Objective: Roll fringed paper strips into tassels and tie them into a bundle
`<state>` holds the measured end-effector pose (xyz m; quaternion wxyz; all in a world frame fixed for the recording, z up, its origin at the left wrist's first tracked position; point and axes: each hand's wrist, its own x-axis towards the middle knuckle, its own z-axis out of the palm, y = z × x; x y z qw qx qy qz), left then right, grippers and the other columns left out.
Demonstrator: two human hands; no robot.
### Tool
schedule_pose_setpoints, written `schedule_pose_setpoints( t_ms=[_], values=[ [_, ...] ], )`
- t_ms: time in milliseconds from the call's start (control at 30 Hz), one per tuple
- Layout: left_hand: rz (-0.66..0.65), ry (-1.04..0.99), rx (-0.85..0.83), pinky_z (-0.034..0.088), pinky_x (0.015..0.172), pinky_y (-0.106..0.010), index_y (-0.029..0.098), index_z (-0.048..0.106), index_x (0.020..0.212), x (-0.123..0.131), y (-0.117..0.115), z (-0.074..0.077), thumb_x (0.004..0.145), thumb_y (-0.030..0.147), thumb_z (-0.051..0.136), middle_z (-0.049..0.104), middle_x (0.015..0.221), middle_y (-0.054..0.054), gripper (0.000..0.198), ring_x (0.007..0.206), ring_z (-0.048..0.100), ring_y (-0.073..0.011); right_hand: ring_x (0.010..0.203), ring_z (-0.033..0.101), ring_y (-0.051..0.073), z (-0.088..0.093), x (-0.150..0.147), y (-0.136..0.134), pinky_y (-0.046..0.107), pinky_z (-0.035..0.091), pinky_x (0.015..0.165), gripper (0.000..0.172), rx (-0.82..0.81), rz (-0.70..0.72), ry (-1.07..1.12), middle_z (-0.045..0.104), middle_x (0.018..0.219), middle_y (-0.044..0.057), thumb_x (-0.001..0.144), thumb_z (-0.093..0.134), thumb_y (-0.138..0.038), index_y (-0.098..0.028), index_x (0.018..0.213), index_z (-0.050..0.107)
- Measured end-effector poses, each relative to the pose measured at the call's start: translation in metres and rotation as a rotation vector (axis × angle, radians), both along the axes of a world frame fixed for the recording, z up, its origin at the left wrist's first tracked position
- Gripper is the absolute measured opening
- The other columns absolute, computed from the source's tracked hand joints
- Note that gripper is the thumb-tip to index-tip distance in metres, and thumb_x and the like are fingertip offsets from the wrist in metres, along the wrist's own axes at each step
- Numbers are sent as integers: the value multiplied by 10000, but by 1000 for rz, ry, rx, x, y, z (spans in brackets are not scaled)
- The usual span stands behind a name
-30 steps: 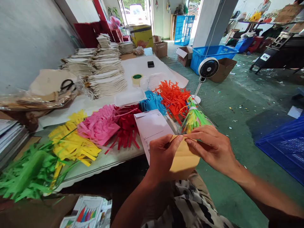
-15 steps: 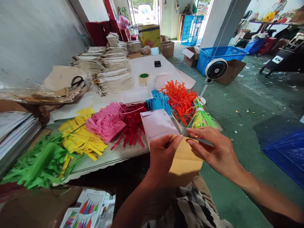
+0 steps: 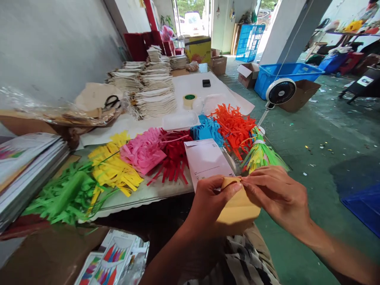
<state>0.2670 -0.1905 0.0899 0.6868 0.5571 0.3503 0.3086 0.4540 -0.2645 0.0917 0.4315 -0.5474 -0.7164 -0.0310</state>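
Observation:
My left hand (image 3: pixel 211 202) pinches the top edge of a yellow-orange paper sheet (image 3: pixel 241 209) between thumb and fingers. At the same edge, the fingertips of my right hand (image 3: pixel 280 193) are closed on the sheet's corner, right beside my left thumb. The paper hangs bent below both hands, over my lap. Just behind them lies a white printed card or envelope (image 3: pixel 208 159). Fringed paper bunches line the table's front: green (image 3: pixel 63 192), yellow (image 3: pixel 117 172), pink (image 3: pixel 142 150), dark red (image 3: pixel 175 152), blue (image 3: pixel 208 130), orange-red (image 3: pixel 234 124) and a tied multicoloured one (image 3: pixel 261 152).
Stacks of off-white folded material (image 3: pixel 156 91) stand farther back, near tape (image 3: pixel 190 99) and a clear plastic tray (image 3: pixel 180 120). Scissors (image 3: pixel 112 101) lie at left. A small white fan (image 3: pixel 280 93) and a blue crate (image 3: pixel 289 75) are to the right. Printed packets (image 3: pixel 111 257) sit below the table.
My right hand has closed in toward the left, its thumb and fingers now pinched together at the paper's top edge. The sheet's top is more bunched. The camera has turned slightly left.

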Motion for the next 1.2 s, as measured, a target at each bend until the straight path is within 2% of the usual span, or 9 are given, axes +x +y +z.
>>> schedule_pose_setpoints(
  t_ms=[167,300,367,433,533,633,767,867,1200],
  values=[
    [-113,-18,-169,428,628,-221,112,832,906,-27,14,-7,857,557,780,725,786,-54,451,664,566,-121,938,748,228,1,-10,2,442,539,905,300,68,153,-103,806,1023,40,945,699,-83,-262,1182,738],
    [-187,98,-136,449,614,-240,127,822,973,-56,51,-7,874,647,737,734,826,-73,536,676,618,-150,951,729,215,19,-1,24,383,586,844,174,-152,183,287,779,986,34,936,752,-152,-289,1042,764],
    [-249,195,97,508,676,-283,145,822,930,-63,80,-5,930,598,691,745,899,-93,472,770,674,-194,991,717,205,21,8,59,356,584,866,28,-277,210,535,766,1025,41,934,783,-256,-264,930,756],
    [-298,268,502,553,903,-378,171,824,857,-61,111,-5,942,451,713,758,1079,-123,313,1002,712,-259,1078,690,204,13,14,106,327,561,880,171,-340,245,741,753,1083,46,904,814,-384,-235,884,733],
    [-363,369,883,283,1268,-603,190,767,705,-45,152,-16,905,276,746,676,1438,-129,219,1457,524,-367,835,627,146,-15,12,175,279,499,732,371,-495,242,836,718,1001,24,797,859,-534,-206,867,699],
    [-477,477,926,102,1305,-686,168,700,626,-35,175,-37,914,269,738,597,1552,-138,307,1563,399,-406,689,526,121,-41,6,216,271,419,636,484,-641,268,754,653,825,2,734,851,-625,-182,832,683],
    [-352,434,935,302,1275,-590,194,782,802,-43,177,-61,932,230,697,629,1485,-138,160,1442,551,-327,727,549,146,-54,8,235,285,415,646,491,-780,356,566,671,853,28,786,781,-644,-169,887,715],
    [-264,360,927,481,1145,-449,187,747,748,-52,172,-67,939,201,668,660,1387,-137,208,1296,640,-265,716,535,150,-53,13,246,290,402,633,473,-843,359,379,677,852,36,827,719,-634,-168,909,723],
    [-227,391,894,517,1053,-410,185,630,677,-56,166,-63,970,214,625,676,1267,-105,294,1193,656,-239,624,476,143,-58,8,271,285,376,564,434,-943,308,127,627,751,19,857,648,-607,-183,887,730]
  ],
)
